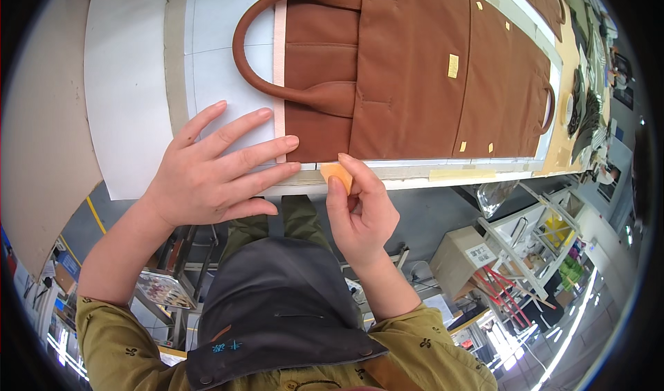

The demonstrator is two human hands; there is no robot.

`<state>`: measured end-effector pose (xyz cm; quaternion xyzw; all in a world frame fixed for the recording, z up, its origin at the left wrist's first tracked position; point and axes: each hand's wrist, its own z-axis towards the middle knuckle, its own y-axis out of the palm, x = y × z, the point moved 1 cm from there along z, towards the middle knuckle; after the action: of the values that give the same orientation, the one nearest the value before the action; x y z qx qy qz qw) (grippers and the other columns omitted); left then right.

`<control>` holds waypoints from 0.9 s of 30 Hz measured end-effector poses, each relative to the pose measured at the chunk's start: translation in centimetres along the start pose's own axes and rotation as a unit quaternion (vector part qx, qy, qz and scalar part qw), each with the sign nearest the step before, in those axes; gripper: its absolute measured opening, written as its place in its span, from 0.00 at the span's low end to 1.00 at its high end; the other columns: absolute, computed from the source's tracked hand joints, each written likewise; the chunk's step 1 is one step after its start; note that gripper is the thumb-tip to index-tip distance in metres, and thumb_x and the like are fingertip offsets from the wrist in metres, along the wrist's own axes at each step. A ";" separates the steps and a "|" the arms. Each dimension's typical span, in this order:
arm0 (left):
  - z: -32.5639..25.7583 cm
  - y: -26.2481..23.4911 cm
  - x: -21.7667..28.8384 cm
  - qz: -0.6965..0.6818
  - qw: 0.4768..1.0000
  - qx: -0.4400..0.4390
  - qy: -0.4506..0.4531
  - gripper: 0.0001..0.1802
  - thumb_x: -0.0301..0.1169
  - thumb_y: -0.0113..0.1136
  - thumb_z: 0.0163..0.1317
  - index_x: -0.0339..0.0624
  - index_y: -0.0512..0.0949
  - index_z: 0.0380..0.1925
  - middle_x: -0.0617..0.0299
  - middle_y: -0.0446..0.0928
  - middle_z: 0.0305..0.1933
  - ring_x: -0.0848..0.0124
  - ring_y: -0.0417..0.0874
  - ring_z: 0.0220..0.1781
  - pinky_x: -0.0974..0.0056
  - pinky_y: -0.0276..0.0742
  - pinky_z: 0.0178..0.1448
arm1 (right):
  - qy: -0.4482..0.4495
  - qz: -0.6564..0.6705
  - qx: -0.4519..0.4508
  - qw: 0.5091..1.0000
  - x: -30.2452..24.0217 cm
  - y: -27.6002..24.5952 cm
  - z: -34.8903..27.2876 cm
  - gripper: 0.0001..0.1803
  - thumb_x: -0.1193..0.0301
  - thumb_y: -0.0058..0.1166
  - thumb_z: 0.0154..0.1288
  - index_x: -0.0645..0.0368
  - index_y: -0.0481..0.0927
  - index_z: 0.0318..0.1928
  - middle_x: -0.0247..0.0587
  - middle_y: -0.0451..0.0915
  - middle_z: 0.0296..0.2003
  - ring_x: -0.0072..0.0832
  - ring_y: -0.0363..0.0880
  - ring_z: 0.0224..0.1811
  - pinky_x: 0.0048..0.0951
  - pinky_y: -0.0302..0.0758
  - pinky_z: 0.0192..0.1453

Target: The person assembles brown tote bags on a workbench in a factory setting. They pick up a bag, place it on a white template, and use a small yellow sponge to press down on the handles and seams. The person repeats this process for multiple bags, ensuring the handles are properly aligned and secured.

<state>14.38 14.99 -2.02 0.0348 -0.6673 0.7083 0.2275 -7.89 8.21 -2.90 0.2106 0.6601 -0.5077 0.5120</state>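
Observation:
A flat brown leather bag piece (408, 66) with a rounded loop handle (243, 28) lies on the white-covered table. Along its left edge runs a pale pink strip (279, 66). My left hand (211, 176) rests with spread fingers across the white sheet, its fingertips at the strip and the lower left corner of the leather. Between thumb and fingers of my right hand (363, 214) is a small orange-yellow piece (335, 174), held at the table's near edge just below the leather. Its exact kind is hard to make out.
Small yellow tape bits (453, 66) are stuck on the leather. A longer yellow tape strip (462, 174) lies along the near table edge. Below right stand a cardboard box (462, 261) and a metal rack (526, 232). Dark materials (588, 114) lie at the far right.

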 end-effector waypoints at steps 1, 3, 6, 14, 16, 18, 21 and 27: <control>0.0 0.0 0.0 -0.002 1.000 0.001 -0.001 0.28 0.65 0.57 0.57 0.71 0.84 0.53 0.76 0.79 0.63 0.65 0.74 0.69 0.48 0.54 0.79 | -0.006 -0.013 0.004 1.000 -0.1 0.1 0.1 0.18 0.81 0.65 0.62 0.65 0.82 0.53 0.39 0.85 0.37 0.18 0.76 0.26 0.19 0.74 0.27; -0.1 0.0 -0.1 -0.005 1.000 0.000 -0.002 0.28 0.65 0.57 0.57 0.71 0.84 0.53 0.76 0.79 0.63 0.65 0.74 0.69 0.49 0.55 0.79 | -0.018 -0.038 0.011 0.999 -0.1 0.3 0.3 0.18 0.82 0.66 0.61 0.65 0.83 0.53 0.38 0.85 0.37 0.19 0.76 0.26 0.19 0.74 0.27; 0.0 0.0 -0.2 -0.010 1.000 -0.004 0.000 0.28 0.65 0.57 0.56 0.72 0.84 0.54 0.77 0.78 0.64 0.65 0.74 0.70 0.49 0.55 0.79 | -0.023 -0.043 0.017 0.999 0.0 0.5 0.2 0.18 0.82 0.66 0.61 0.65 0.83 0.52 0.38 0.86 0.37 0.19 0.75 0.25 0.20 0.73 0.27; 0.0 0.0 -0.1 -0.020 1.000 -0.009 -0.007 0.29 0.65 0.58 0.56 0.73 0.84 0.54 0.77 0.78 0.65 0.65 0.72 0.71 0.49 0.55 0.79 | -0.020 -0.067 0.020 0.997 -0.5 0.7 0.5 0.18 0.83 0.66 0.60 0.65 0.83 0.51 0.37 0.85 0.35 0.19 0.75 0.25 0.20 0.73 0.27; 0.0 0.0 -0.1 -0.018 1.000 -0.008 -0.007 0.29 0.66 0.58 0.56 0.73 0.84 0.54 0.77 0.78 0.65 0.65 0.72 0.71 0.49 0.54 0.79 | -0.018 -0.072 0.021 0.997 -0.5 0.7 0.5 0.17 0.83 0.66 0.60 0.65 0.83 0.51 0.37 0.85 0.35 0.20 0.75 0.25 0.20 0.73 0.28; 0.0 0.1 -0.1 -0.018 1.000 -0.008 -0.007 0.29 0.66 0.58 0.55 0.73 0.84 0.54 0.77 0.78 0.64 0.65 0.73 0.71 0.49 0.55 0.79 | -0.018 -0.080 0.025 0.996 -0.6 0.8 0.5 0.17 0.83 0.66 0.60 0.65 0.83 0.51 0.36 0.85 0.34 0.20 0.76 0.25 0.21 0.73 0.28; 0.0 0.1 -0.1 -0.020 1.000 -0.009 -0.007 0.29 0.66 0.58 0.55 0.73 0.84 0.54 0.77 0.78 0.64 0.65 0.73 0.71 0.49 0.55 0.79 | -0.021 -0.091 0.025 0.995 -0.5 0.9 0.5 0.18 0.83 0.66 0.59 0.64 0.83 0.51 0.36 0.85 0.35 0.21 0.76 0.25 0.21 0.74 0.28; 0.1 0.1 -0.1 -0.020 1.000 -0.007 -0.009 0.28 0.65 0.58 0.55 0.73 0.84 0.54 0.77 0.78 0.64 0.65 0.73 0.71 0.49 0.56 0.79 | -0.024 -0.100 0.024 0.994 -0.5 0.9 0.5 0.18 0.82 0.66 0.59 0.63 0.84 0.51 0.37 0.85 0.36 0.21 0.76 0.24 0.22 0.75 0.29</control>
<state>14.38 14.88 -2.15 0.0529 -0.6737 0.6982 0.2363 -6.70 8.26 -2.84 0.1432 0.6527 -0.5773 0.4692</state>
